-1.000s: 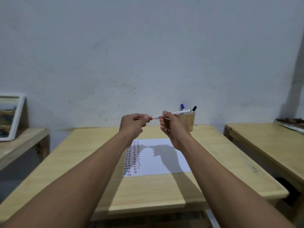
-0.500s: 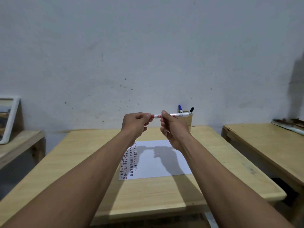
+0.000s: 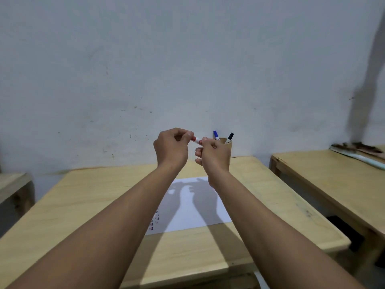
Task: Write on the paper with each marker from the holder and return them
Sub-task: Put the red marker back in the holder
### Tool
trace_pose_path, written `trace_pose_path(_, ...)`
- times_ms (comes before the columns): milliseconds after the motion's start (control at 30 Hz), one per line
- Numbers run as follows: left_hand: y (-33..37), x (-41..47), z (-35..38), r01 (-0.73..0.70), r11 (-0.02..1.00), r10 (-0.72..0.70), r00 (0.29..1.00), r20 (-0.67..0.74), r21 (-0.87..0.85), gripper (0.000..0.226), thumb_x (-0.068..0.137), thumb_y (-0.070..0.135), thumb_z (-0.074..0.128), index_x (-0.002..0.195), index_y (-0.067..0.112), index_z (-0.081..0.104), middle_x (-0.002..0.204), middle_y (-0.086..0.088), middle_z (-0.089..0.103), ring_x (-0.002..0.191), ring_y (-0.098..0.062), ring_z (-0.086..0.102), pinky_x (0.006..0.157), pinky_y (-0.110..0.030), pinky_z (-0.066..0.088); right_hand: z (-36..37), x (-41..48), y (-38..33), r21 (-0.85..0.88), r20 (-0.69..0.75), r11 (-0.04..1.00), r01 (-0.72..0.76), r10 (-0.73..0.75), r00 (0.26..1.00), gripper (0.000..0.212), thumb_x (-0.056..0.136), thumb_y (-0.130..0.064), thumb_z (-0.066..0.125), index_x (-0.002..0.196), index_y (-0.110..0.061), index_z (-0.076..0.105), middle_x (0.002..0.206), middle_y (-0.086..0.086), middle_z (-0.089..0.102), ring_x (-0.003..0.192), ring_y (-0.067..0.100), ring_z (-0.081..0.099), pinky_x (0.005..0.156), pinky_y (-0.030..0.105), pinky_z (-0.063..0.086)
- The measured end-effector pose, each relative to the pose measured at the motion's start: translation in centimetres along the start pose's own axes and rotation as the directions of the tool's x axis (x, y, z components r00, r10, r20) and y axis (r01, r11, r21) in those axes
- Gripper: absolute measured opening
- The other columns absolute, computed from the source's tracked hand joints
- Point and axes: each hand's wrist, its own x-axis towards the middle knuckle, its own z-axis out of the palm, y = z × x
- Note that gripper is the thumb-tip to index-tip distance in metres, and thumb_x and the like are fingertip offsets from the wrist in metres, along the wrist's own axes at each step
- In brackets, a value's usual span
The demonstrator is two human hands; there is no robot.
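Observation:
Both hands are raised above the wooden table (image 3: 87, 205) and hold one red marker (image 3: 196, 140) between them. My left hand (image 3: 171, 147) pinches its red cap end. My right hand (image 3: 213, 156) is closed around its white barrel, most of which is hidden. Behind my right hand stands the wooden holder (image 3: 228, 145) with a blue-capped marker (image 3: 216, 135) and a black-capped marker (image 3: 229, 137). Below lies the white paper (image 3: 193, 207), with columns of red dashes near its left edge.
A second wooden table (image 3: 333, 184) stands to the right with a flat object (image 3: 358, 151) at its far end. A low wooden surface (image 3: 12, 184) sits at the left. A grey wall is right behind the table.
The marker has tilted from pointing right toward the holder to pointing toward me, its barrel now hidden in my right hand. The camera view has shifted left and up.

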Motion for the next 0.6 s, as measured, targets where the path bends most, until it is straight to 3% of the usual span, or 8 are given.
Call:
trace_pose_path(100,0.7,1.3,1.0,-0.031,0.999,0.031,1.000,0.001,0.012,0.015,0.092,0.026,0.069,0.083,0.020,0.079,0.068,0.018,0.068,0.061,0.010,0.059,0.055,0.001,0.036,-1.6,0.8,-0.5,-0.254,0.093,0.965,0.071,-0.049,0.994,0.025,0.097,-0.014,0.049,0.113,-0.013,0.067,0.081,0.006,0.069,0.059,0.014,0.061,0.049,0.026,0.050)
trace_pose_path(200,1.5,2.4,2.5,-0.051,0.999,0.050,0.997,0.054,0.018,0.015,0.091,0.029,0.069,0.082,0.023,0.079,0.073,0.016,0.072,0.069,0.002,0.063,0.057,-0.003,0.039,-3.3,2.3,-0.7,-0.457,0.165,0.873,0.170,-0.104,0.981,0.016,0.099,-0.016,0.053,0.107,-0.012,0.067,0.078,0.005,0.071,0.053,0.012,0.059,0.038,0.016,0.042)
trace_pose_path(267,1.5,3.1,3.8,-0.038,0.999,0.038,0.996,0.080,0.004,0.019,0.094,0.032,0.066,0.079,0.026,0.076,0.076,0.014,0.073,0.072,0.000,0.063,0.062,-0.013,0.043,-4.1,3.8,-0.7,-0.527,0.182,0.822,0.218,-0.142,0.973,0.016,0.099,-0.024,0.057,0.100,-0.014,0.069,0.069,0.002,0.070,0.049,0.013,0.057,0.045,0.020,0.046)
trace_pose_path(333,1.0,3.7,5.1,-0.007,1.000,0.006,0.997,0.077,0.004,0.024,0.098,0.033,0.058,0.080,0.026,0.072,0.082,0.009,0.073,0.077,-0.008,0.065,0.066,-0.022,0.046,-4.8,5.7,-0.9,-0.587,0.168,0.768,0.256,-0.194,0.966,0.020,0.097,-0.032,0.060,0.092,-0.018,0.073,0.064,-0.002,0.067,0.054,0.017,0.057,0.057,0.029,0.047)
trace_pose_path(400,-0.1,4.2,6.5,0.050,0.999,-0.050,0.995,0.089,0.003,0.020,0.099,0.028,0.054,0.091,0.022,0.072,0.091,0.004,0.074,0.086,-0.016,0.067,0.073,-0.026,0.045,-5.4,7.9,-1.2,-0.591,0.139,0.762,0.264,-0.226,0.964,0.021,0.095,-0.037,0.063,0.091,-0.020,0.077,0.063,-0.005,0.062,0.059,0.015,0.054,0.057,0.029,0.039)
trace_pose_path(500,-2.9,4.8,8.8,0.094,0.993,-0.104,0.981,0.164,0.069,0.022,0.096,0.025,0.061,0.114,0.018,0.071,0.103,0.003,0.071,0.092,-0.014,0.062,0.083,-0.023,0.044,-5.9,11.1,-2.1,-0.568,0.118,0.780,0.262,-0.238,0.964,0.023,0.096,-0.034,0.064,0.094,-0.017,0.079,0.063,-0.007,0.059,0.059,0.013,0.053,0.063,0.027,0.040)
trace_pose_path(600,-5.5,5.3,11.4,0.123,0.986,-0.149,0.956,0.251,0.114,0.038,0.091,0.030,0.069,0.127,0.018,0.064,0.113,0.000,0.069,0.098,-0.015,0.064,0.092,-0.035,0.053,-6.1,13.8,-2.7,-0.571,0.112,0.772,0.279,-0.263,0.958,0.023,0.099,-0.030,0.062,0.098,-0.013,0.076,0.074,-0.001,0.065,0.072,0.019,0.059,0.069,0.034,0.047)
